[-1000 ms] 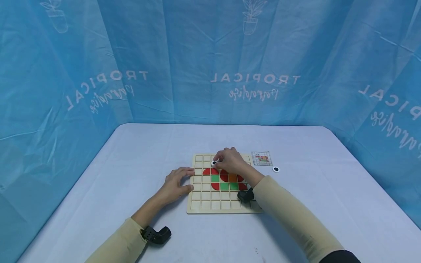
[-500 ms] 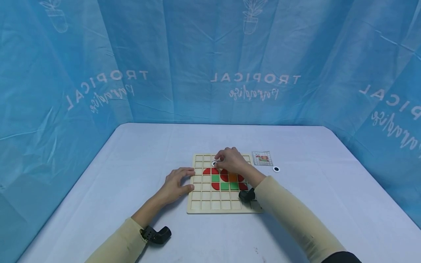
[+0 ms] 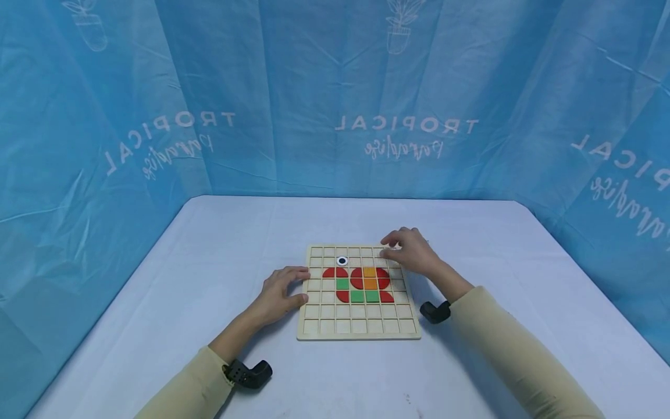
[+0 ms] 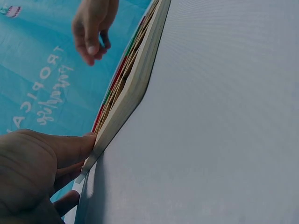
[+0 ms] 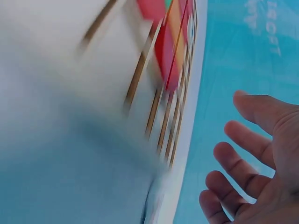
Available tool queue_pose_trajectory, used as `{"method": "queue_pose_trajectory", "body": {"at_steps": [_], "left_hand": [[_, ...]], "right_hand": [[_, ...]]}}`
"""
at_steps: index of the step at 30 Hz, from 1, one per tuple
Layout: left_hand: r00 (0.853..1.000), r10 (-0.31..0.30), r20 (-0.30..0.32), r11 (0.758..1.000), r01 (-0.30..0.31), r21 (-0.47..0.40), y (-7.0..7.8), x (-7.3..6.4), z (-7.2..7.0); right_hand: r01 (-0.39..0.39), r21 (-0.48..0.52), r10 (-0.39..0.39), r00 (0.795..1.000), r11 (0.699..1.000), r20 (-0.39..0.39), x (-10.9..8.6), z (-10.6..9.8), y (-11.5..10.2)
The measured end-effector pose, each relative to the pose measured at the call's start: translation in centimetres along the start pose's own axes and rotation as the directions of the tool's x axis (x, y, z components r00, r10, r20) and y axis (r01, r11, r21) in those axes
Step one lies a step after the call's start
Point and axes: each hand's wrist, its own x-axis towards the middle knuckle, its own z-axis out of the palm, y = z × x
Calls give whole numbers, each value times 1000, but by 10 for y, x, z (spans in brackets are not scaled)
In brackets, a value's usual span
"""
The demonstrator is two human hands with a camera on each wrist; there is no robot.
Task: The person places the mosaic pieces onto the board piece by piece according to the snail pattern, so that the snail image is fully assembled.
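Note:
A pale wooden grid board (image 3: 335, 327) lies flat on the table. Red curved tiles (image 3: 356, 278), green square tiles (image 3: 372, 296) and orange tiles (image 3: 370, 283) fill cells around its middle. Above them sits a round white eye piece (image 3: 342, 261) with a black centre, in an upper cell. My left hand (image 3: 280, 295) touches the board's left edge with thumb and fingers; the left wrist view shows the thumb (image 4: 77, 148) against that edge. Over the upper right corner hovers my right hand (image 3: 410, 250), holding nothing, its fingers (image 5: 233, 161) spread loosely in the right wrist view.
White cloth covers the table (image 3: 235, 233). Blue printed curtains (image 3: 314, 157) hang behind it and along its sides. A black wrist camera (image 3: 250, 375) is strapped to the left wrist, another camera (image 3: 435, 312) to the right.
My right hand has let go of the eye piece, which stays on the board, and moved right. It now hides the picture card and second eye piece. The left hand has stayed put.

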Motion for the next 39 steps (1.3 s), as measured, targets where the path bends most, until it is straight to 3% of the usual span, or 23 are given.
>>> {"method": "queue_pose_trajectory", "body": {"at_steps": [9,14,24,39], "left_hand": [[1000,-29,0,999,29,16,2,-1,-1],[1000,-19,11,1000,19,19,-1,-2,-2],[999,-29,16,1000,29,0,-1,-2,-2],[999,-36,23,999,37,-13,1,0,-1]], "right_hand": [[-181,-45,179,983,983,-31,-24,-31,76],[-235,-56,236,972,970,7,-36,-35,100],[-178,-82,179,984,981,7,-47,-32,115],[-146,-74,146,989,986,-11,-52,-31,117]]}}
